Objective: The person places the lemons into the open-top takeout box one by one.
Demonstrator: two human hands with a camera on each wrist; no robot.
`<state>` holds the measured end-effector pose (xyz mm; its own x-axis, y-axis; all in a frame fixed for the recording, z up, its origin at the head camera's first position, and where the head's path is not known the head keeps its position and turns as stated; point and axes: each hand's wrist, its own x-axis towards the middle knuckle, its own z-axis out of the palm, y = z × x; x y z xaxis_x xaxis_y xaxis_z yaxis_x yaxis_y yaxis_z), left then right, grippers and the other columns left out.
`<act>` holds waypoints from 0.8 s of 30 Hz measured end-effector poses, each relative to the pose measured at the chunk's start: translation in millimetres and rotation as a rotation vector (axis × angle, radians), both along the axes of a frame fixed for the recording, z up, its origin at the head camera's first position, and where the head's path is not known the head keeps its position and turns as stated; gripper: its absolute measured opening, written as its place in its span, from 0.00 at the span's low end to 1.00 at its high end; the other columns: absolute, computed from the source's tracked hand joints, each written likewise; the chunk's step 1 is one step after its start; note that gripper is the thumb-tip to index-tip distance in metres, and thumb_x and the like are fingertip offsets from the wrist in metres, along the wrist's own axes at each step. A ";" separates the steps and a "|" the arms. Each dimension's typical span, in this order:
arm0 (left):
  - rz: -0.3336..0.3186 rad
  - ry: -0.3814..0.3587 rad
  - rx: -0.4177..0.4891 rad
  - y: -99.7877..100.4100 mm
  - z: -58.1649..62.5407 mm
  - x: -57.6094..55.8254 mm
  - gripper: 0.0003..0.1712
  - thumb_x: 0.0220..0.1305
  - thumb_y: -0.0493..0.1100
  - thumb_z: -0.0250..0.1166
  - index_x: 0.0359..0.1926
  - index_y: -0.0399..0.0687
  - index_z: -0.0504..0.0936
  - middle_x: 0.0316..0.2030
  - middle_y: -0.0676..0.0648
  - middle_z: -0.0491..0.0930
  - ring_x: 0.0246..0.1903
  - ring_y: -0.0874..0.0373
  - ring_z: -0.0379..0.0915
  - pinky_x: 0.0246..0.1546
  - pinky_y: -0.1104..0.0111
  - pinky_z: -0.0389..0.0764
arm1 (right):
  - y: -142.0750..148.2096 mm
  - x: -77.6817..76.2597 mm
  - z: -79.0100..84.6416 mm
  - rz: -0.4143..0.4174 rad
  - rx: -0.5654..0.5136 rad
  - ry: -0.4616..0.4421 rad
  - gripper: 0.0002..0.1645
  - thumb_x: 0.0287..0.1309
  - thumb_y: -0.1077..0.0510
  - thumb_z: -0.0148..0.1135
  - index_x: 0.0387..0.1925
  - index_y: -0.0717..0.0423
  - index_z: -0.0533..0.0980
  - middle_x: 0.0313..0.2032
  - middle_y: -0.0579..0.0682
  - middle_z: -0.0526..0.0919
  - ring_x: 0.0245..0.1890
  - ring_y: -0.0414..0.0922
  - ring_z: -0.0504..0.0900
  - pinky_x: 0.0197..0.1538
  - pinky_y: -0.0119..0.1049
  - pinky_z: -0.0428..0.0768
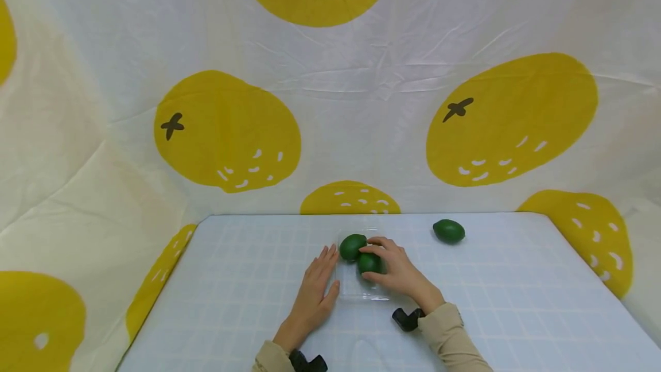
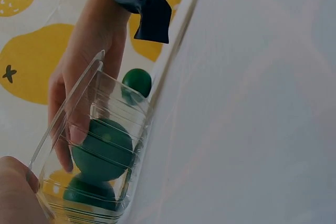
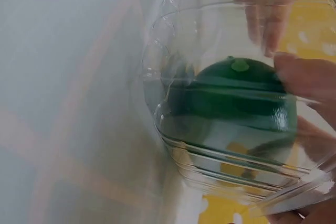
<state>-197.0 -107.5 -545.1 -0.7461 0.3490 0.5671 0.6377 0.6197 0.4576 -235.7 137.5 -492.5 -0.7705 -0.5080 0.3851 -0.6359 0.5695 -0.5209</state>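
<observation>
A clear plastic container [image 1: 356,293] stands on the table in the head view, with two green limes inside. My right hand [image 1: 399,268] reaches over its right side and grips the nearer lime [image 1: 369,266] between thumb and fingers. Just beyond it, toward the back left, lies the other lime [image 1: 352,247]. Along the container's left side rests my left hand [image 1: 314,290], its fingers straight and touching the wall. The left wrist view looks through the ribbed wall at the gripped lime [image 2: 107,150]. In the right wrist view, that lime [image 3: 241,103] shows large behind clear plastic.
A third lime [image 1: 448,231] lies apart at the back right of the table. The pale checked tablecloth [image 1: 232,286] covers the top. Behind and at the sides hangs a white cloth [image 1: 361,131] printed with yellow fruit.
</observation>
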 end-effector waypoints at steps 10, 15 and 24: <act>-0.004 0.012 0.000 0.0 -0.6 -0.3 0.33 0.70 0.43 0.52 0.74 0.40 0.61 0.74 0.42 0.59 0.74 0.44 0.50 0.67 0.42 0.57 | 0.4 0.3 2.2 0.024 -0.053 0.002 0.26 0.55 0.53 0.73 0.56 0.54 0.79 0.59 0.61 0.74 0.59 0.59 0.72 0.54 0.69 0.68; -0.007 0.010 0.002 -0.2 -0.5 -0.7 0.34 0.70 0.43 0.52 0.74 0.41 0.61 0.74 0.42 0.58 0.74 0.45 0.50 0.67 0.42 0.57 | 1.0 1.2 4.8 0.027 -0.079 0.014 0.26 0.55 0.55 0.73 0.55 0.56 0.79 0.59 0.61 0.75 0.59 0.60 0.72 0.55 0.71 0.66; -0.005 0.036 0.006 1.2 -0.7 -1.0 0.33 0.69 0.42 0.54 0.73 0.39 0.62 0.74 0.42 0.59 0.73 0.44 0.52 0.66 0.41 0.59 | 3.9 -2.4 6.4 0.034 -0.152 0.143 0.24 0.54 0.59 0.73 0.53 0.60 0.80 0.55 0.59 0.79 0.56 0.57 0.76 0.55 0.65 0.72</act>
<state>-198.0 -106.3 -545.8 -0.7231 0.3493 0.5959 0.6572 0.6136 0.4378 -238.1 141.4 -486.1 -0.6859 -0.4605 0.5635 -0.7270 0.4678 -0.5026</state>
